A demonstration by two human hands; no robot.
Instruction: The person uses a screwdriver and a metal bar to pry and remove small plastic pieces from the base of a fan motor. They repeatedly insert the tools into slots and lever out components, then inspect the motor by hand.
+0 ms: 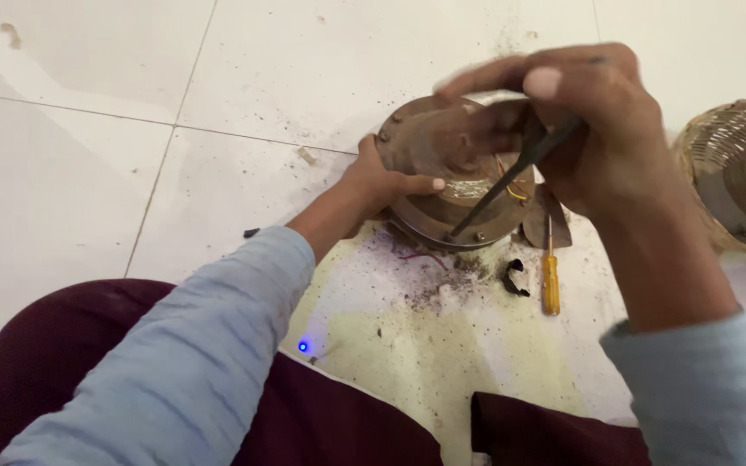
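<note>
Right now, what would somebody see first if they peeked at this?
First, the rusty round motor housing on the white tiled floor, steadied by the left hand. Above it, the right hand pokes a thin dark tool into it. A yellow-handled screwdriver lies just below on the floor.

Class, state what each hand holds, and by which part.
Left hand grips the rusty round motor housing by its left rim. Right hand holds a thin dark tool by its upper end.

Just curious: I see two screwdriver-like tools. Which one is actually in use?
The dark-shafted tool in the right hand, tip against the rusty round motor. The yellow-handled screwdriver lies untouched on the floor.
</note>
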